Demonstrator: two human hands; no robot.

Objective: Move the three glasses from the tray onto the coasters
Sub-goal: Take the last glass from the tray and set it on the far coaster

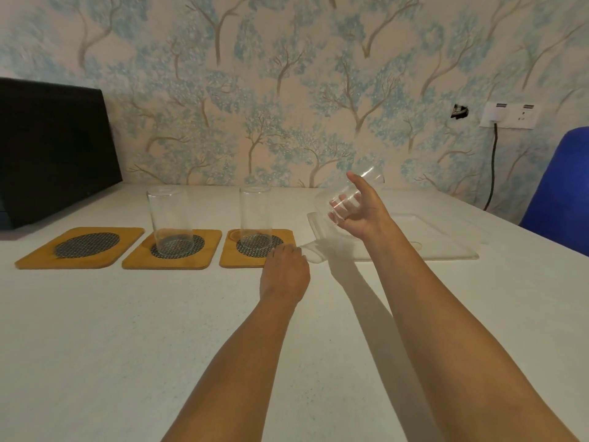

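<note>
Three wooden coasters with dark mesh centres lie in a row. The left coaster [81, 247] is bare. A clear glass [169, 221] stands on the middle coaster [173, 250], and a second glass [256, 218] stands on the right coaster [255, 248]. My right hand [360, 215] is shut on a third clear glass [350, 193], held tilted in the air over the left end of the clear tray [446, 237]. My left hand [285, 272] rests knuckles up on the table, fingers curled, touching the front right corner of the right coaster.
A black box [54, 148] stands at the back left of the white table [127, 346]. A blue chair [561, 186] is at the right edge. A wall socket [510, 114] with a black cable hangs on the wallpapered wall.
</note>
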